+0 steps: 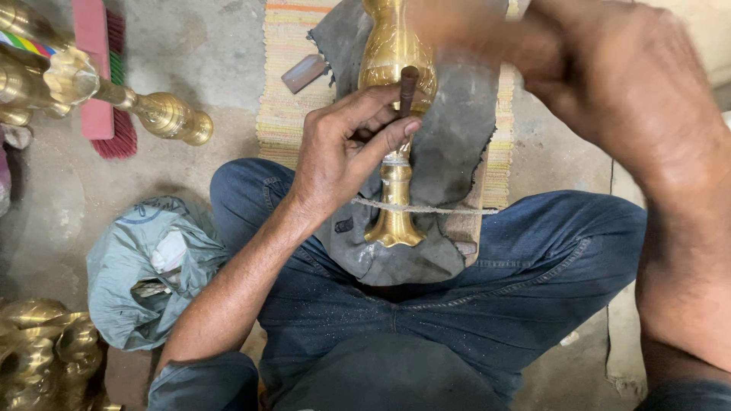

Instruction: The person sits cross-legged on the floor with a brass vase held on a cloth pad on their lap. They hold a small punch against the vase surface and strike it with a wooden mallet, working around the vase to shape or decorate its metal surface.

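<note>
Left hand (343, 148) pinches a dark punch (409, 90) upright on the brass vase (392, 91) lying on grey cloth (449, 152) across the lap; right hand (609, 76) raised, blurred, grip unclear. Best keep that punch square and steady against the curve

This is a small metal craft workshop, worked at floor level. The person sits cross-legged on a bare, stained concrete floor (213, 46), with a striped woven mat (285, 84) spread ahead at twelve o'clock and a grey, ragged pad (449, 144) laid over it as a work surface. A brass vase (396, 76) lies on that pad. More brass pieces (160, 114) rest at ten o'clock, and a heap of cast brass parts (42, 350) sits at eight o'clock. A red-handled brush (103, 84) lies at eleven o'clock, a crumpled grey bag (145, 266) at nine o'clock.
</note>
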Tool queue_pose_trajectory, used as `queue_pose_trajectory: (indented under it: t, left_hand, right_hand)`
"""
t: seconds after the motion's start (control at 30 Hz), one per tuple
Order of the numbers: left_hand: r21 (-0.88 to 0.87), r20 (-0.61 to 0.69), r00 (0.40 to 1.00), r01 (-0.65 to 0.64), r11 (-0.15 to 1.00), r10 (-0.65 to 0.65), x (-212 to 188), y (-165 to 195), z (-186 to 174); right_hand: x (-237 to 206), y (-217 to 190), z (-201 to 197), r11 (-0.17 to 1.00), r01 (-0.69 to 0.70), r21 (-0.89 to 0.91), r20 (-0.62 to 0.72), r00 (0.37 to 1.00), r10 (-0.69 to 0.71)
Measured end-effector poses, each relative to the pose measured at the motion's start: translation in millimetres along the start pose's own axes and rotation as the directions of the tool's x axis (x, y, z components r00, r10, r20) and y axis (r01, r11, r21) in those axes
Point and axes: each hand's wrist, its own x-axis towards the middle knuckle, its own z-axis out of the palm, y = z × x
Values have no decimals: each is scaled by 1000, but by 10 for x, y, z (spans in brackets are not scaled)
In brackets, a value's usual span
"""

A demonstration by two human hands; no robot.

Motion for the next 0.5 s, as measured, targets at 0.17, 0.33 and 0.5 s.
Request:
queue_pose_trajectory:
  t: [0.17,0.33,0.5]
  left_hand:
    - [-17,-9,998,64,998,-64,15,11,16]
    - [-47,2,999,32,998,-32,-2,16,-6]
    - [-53,-16,1000,19,998,-20,-28,-28,5]
  right_hand:
    - [0,41,30,997,56,-58,-17,998,-57]
    - [-15,43,-3,999,42,-17,-27,999,-43]
    - [40,-15,0,999,35,-37,-35,999,-37]
